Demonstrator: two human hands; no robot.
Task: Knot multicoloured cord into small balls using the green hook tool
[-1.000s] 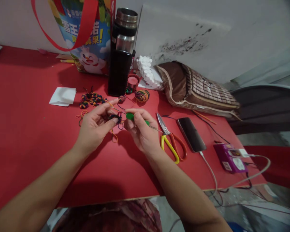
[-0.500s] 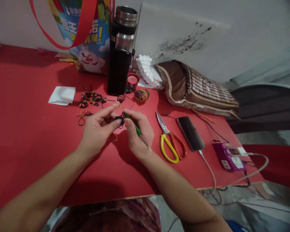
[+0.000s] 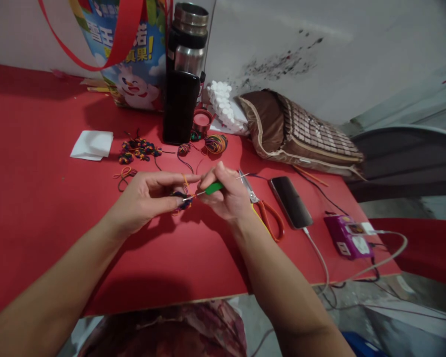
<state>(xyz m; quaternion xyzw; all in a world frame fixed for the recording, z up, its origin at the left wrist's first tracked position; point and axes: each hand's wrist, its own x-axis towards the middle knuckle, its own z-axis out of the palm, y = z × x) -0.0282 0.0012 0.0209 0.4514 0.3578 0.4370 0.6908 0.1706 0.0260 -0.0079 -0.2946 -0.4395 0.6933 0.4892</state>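
Head view. Beyond your left fingertips: a blue printed shopping bag (image 3: 136, 82) with red handles, contents hidden. To its right, a tall steel-and-black bottle (image 3: 190, 37); you cannot tell what is inside. Nearer your right fingertips, a small round red container (image 3: 201, 119), pinkish surface within its rim.

Your left hand (image 3: 144, 201) pinches a small dark multicoloured yarn piece (image 3: 182, 201) between thumb and fingers; index finger stretched toward your right hand, an orange yarn strand (image 3: 185, 181) over it. Your right hand (image 3: 226, 193) grips a slim metal hook with a green handle (image 3: 213, 188), fingers curled closed; metal tip at the yarn piece, beside your left thumb. Rear shaft juts out past your right fingers, near steel scissors (image 3: 257, 200) with red and yellow handles. Ball of multicoloured yarn (image 3: 216, 144) beyond your right fingertips.
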